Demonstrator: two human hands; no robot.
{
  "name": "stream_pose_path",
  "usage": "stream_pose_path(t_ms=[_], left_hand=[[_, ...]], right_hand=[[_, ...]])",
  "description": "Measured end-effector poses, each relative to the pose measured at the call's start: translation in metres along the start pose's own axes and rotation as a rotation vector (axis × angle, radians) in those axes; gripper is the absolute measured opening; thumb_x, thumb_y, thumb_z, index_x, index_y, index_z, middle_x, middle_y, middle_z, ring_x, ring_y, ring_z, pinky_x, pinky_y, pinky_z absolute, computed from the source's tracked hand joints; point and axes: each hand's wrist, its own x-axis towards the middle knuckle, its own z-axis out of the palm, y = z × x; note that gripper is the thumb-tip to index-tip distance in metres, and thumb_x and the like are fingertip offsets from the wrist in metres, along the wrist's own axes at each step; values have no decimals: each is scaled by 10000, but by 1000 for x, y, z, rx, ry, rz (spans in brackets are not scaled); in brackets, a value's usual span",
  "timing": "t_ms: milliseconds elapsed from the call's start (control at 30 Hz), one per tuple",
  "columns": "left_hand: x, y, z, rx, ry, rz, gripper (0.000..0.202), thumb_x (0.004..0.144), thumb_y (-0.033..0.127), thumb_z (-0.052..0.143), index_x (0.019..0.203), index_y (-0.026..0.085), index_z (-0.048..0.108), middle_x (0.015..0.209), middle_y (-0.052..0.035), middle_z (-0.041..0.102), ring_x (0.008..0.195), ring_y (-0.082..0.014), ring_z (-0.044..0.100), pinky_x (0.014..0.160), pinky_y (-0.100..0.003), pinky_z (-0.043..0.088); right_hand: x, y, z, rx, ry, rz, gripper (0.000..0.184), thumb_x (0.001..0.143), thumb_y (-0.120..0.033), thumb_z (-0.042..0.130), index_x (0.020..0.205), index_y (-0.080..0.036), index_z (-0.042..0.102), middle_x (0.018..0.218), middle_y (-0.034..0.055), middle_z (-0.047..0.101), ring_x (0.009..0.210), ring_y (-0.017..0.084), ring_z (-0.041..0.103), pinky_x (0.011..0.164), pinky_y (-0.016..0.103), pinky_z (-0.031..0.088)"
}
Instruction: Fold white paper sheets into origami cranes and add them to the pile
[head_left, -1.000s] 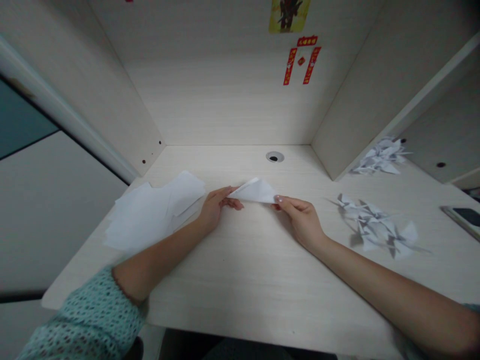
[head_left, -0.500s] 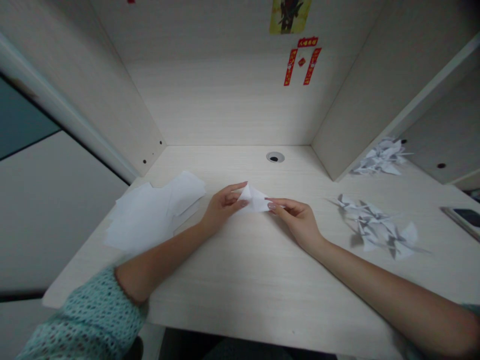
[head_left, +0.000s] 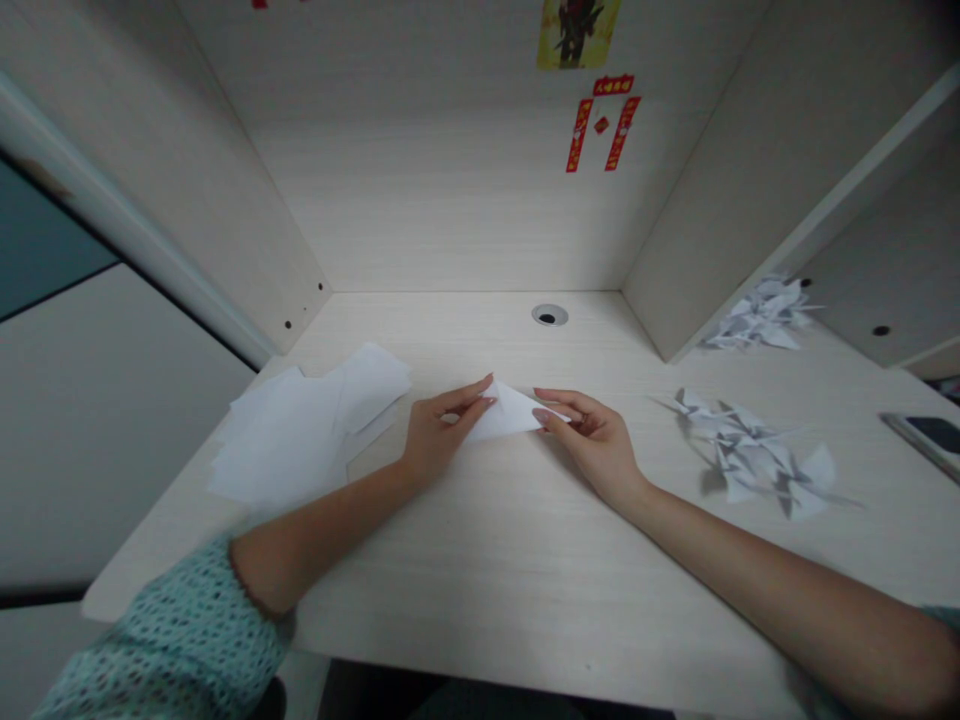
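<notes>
A small folded white paper (head_left: 507,412) lies on the pale wooden desk (head_left: 480,560) between my two hands. My left hand (head_left: 439,432) pinches its left side, fingers pressed on the fold. My right hand (head_left: 589,440) holds the right corner with thumb and fingertips closed on it. The paper forms a narrow triangle, close to the desk surface.
A loose stack of white sheets (head_left: 300,425) lies to the left. Several folded paper cranes (head_left: 750,450) are scattered to the right, and more cranes (head_left: 761,315) sit on a side shelf. A phone (head_left: 926,435) rests at the far right. A cable hole (head_left: 549,315) is behind.
The paper was a wide triangle stretched between my hands; my hands have come together, folding it smaller, and it now lies lower against the desk.
</notes>
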Motion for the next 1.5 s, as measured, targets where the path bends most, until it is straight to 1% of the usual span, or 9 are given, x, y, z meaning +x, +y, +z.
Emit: stream_pose_path(t_ms=[233, 467, 667, 900, 1000, 1067, 1267, 1400, 1500], left_hand=[[2, -2, -1, -16, -27, 35, 481, 765, 373, 659, 1222, 231, 604, 853, 2, 743, 683, -111, 618, 697, -224, 489], [2, -1, -1, 38, -33, 51, 385, 785, 379, 638, 1139, 231, 663, 951, -13, 747, 773, -141, 659, 723, -236, 507], [2, -3, -1, 29, -40, 78, 341, 810, 376, 610, 1112, 233, 676, 1067, -13, 717, 856, -166, 673, 757, -252, 519], [-2, -2, -1, 148, -157, 212, 306, 847, 330, 572, 1125, 244, 666, 1091, -12, 705, 941, -172, 680, 813, -248, 523], [-6, 0, 0, 170, -211, 275, 307, 854, 315, 565, 1141, 253, 656, 1099, -7, 702, 937, -158, 684, 834, -241, 521], [-7, 1, 1, 177, -197, 274, 322, 851, 317, 570, 1155, 243, 647, 1105, -8, 700, 913, -148, 688, 814, -230, 525], [-5, 0, 1, 213, -142, 235, 408, 841, 321, 581, 1239, 233, 583, 938, 20, 751, 725, -102, 676, 754, -203, 523], [-5, -1, 1, 221, -144, 260, 389, 840, 323, 582, 1220, 243, 600, 1007, 6, 736, 743, -110, 684, 732, -202, 526], [-6, -1, 1, 218, -173, 274, 357, 853, 318, 562, 1197, 241, 617, 1082, -11, 709, 843, -135, 695, 740, -212, 533]], right_hand=[[0, 3, -1, -56, 14, -4, 264, 689, -373, 738, 906, -223, 754, 854, 56, 754, 656, 165, 653, 560, 275, 536], [-1, 1, 0, -64, 44, 18, 263, 667, -376, 752, 886, -230, 759, 858, 53, 758, 638, 166, 662, 571, 283, 541], [0, 0, 0, -71, 22, 15, 267, 678, -378, 744, 889, -214, 749, 887, 61, 752, 710, 181, 681, 664, 308, 556], [-5, -1, 1, -198, -168, -226, 444, 811, -313, 640, 1240, -222, 573, 897, 39, 712, 830, 160, 657, 823, 319, 527], [-9, -1, 1, -296, -177, -306, 370, 821, -307, 630, 1186, -246, 628, 1052, 55, 708, 935, 185, 657, 871, 330, 517], [-10, 0, 1, -340, -160, -337, 334, 825, -305, 625, 1155, -263, 652, 1097, 47, 703, 964, 194, 656, 882, 336, 516], [-8, 2, 0, -379, -122, -344, 312, 834, -309, 613, 1138, -264, 668, 997, 45, 730, 825, 183, 665, 760, 319, 529], [-7, 3, 0, -394, -145, -346, 334, 833, -309, 614, 1160, -254, 655, 849, 36, 725, 701, 162, 628, 644, 297, 499], [-7, 3, 0, -397, -151, -338, 331, 830, -312, 617, 1153, -255, 659, 870, 41, 726, 722, 163, 632, 654, 298, 498]])
